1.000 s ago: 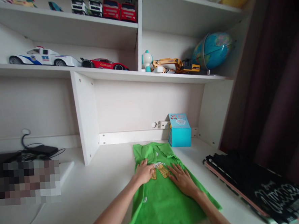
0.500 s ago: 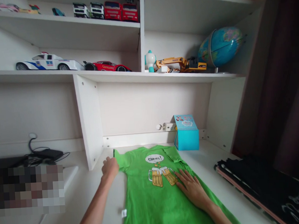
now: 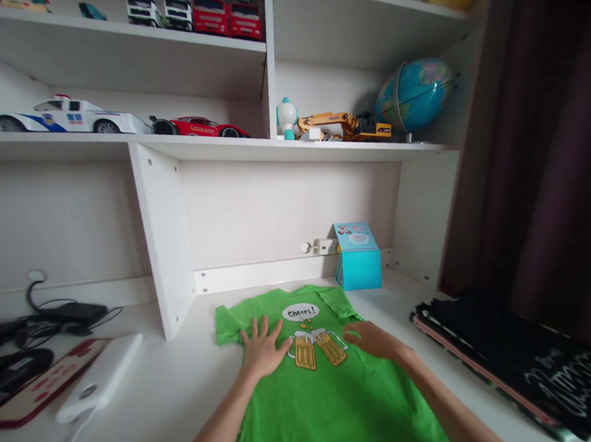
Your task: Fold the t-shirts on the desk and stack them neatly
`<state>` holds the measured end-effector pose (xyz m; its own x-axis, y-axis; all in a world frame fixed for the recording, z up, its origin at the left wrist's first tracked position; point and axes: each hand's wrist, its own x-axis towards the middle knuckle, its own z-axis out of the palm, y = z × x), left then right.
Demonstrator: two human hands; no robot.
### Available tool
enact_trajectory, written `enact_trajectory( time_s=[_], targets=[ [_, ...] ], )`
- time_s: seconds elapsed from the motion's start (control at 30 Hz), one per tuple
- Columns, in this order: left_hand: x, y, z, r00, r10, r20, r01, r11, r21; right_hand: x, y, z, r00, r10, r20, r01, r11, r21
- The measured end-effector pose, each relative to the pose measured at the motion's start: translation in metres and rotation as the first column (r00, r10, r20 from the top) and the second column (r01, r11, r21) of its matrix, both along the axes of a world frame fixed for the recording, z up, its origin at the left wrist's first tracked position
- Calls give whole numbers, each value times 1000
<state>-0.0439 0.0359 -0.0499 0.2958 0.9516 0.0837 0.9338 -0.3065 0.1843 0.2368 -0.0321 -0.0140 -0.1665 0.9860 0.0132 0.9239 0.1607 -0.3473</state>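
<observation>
A green T-shirt [image 3: 311, 400] lies spread on the white desk, its print showing two beer mugs under the word "Cheers!". My left hand [image 3: 263, 348] rests flat on the left chest of the shirt with fingers spread, just below the left sleeve [image 3: 228, 324]. On the right side, my right hand [image 3: 375, 339] is closed, its fingers bent down and together on the T-shirt beside the right mug, below the right sleeve [image 3: 341, 301]. Its fingertips are partly hidden. The bottom of the shirt runs out of view.
Dark folded clothes [image 3: 524, 360] are stacked at the right. A blue desk calendar [image 3: 359, 260] stands behind the shirt near a power socket [image 3: 326, 246]. A white power strip [image 3: 102, 379] and cables lie at the left. Shelves above hold toy vehicles and a globe [image 3: 415, 97].
My left hand has let go of the left sleeve and moved right onto the chest, lying flat. My right hand has gone from flat to closed and shifted up slightly. The view has turned right.
</observation>
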Motion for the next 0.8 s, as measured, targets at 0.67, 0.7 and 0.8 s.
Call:
enact_trajectory(
  time_s=[0.67,0.7,0.8],
  targets=[
    [3,-1,0,1000,-13,-24,12,1000,-17,-15,48,-26,836,-546,57,511,813,279],
    [3,-1,1,1000,-9,-26,9,1000,-19,-25,49,-27,889,-449,86,414,870,269],
    [4,-3,2,1000,-8,-26,7,1000,-30,-49,48,-32,965,-226,136,203,965,168]
  ],
)
